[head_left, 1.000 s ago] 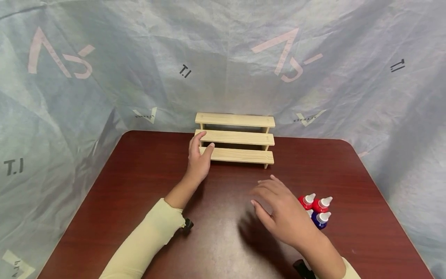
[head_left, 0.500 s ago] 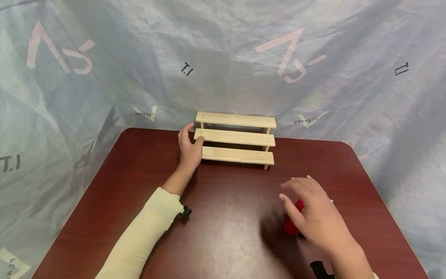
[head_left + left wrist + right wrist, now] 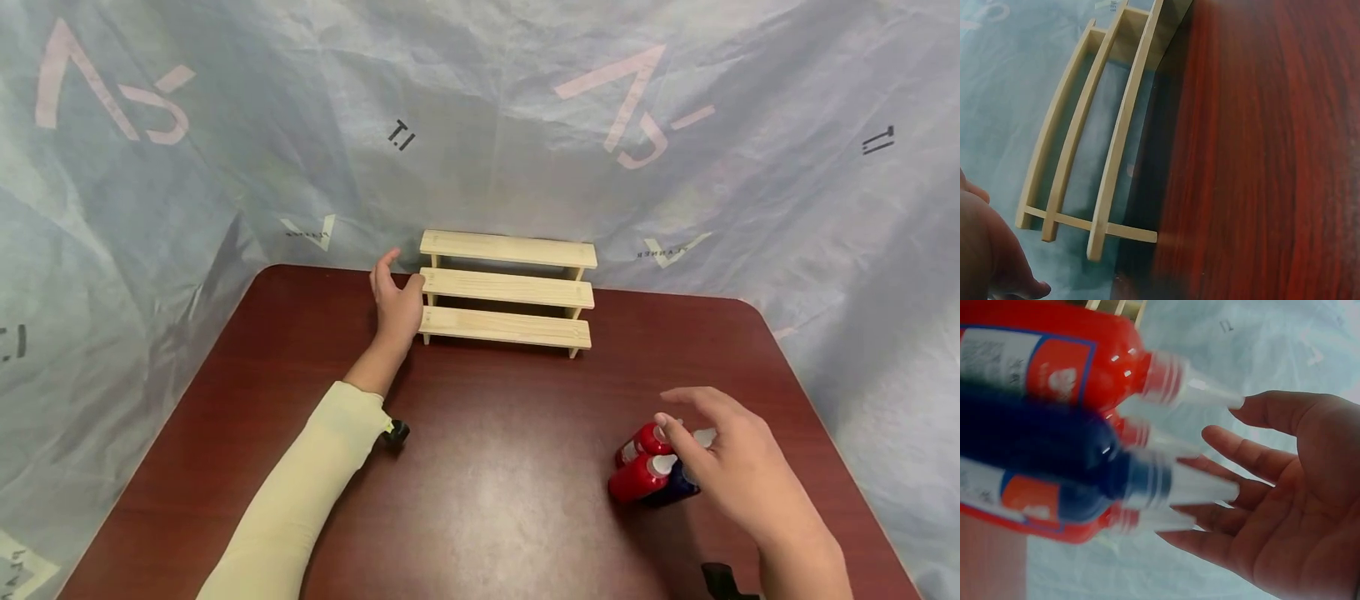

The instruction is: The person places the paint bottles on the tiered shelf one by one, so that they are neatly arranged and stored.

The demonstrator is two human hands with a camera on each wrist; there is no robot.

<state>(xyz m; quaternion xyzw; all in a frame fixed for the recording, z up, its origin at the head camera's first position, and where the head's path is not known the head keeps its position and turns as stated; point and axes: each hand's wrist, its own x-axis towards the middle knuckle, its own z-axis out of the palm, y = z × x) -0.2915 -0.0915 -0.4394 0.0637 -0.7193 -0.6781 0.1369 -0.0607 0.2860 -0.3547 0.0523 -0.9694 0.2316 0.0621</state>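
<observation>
A pale wooden three-step shelf [image 3: 506, 286] stands at the back of the table. My left hand [image 3: 397, 308] is beside its left end, fingers loosely bent and holding nothing; whether the thumb touches the wood is unclear. The left wrist view shows part of that hand [image 3: 991, 250] apart from the shelf's end [image 3: 1094, 244]. At the right, my right hand [image 3: 750, 475] hovers by a tight group of upright squeeze bottles, including a red bottle [image 3: 633, 481] and a dark blue bottle [image 3: 675, 492]. Its spread fingers are around the white nozzles [image 3: 1207, 484], without a grip; contact is unclear.
The dark red-brown table [image 3: 487, 483] has rounded back corners. Grey printed sheeting [image 3: 480, 108] hangs behind it and along both sides. Black wrist gear [image 3: 395, 435] shows below the left sleeve.
My left hand has moved left, from in front of the shelf's steps to beside its end. My right hand has moved right to the bottles, uncovering the front red one.
</observation>
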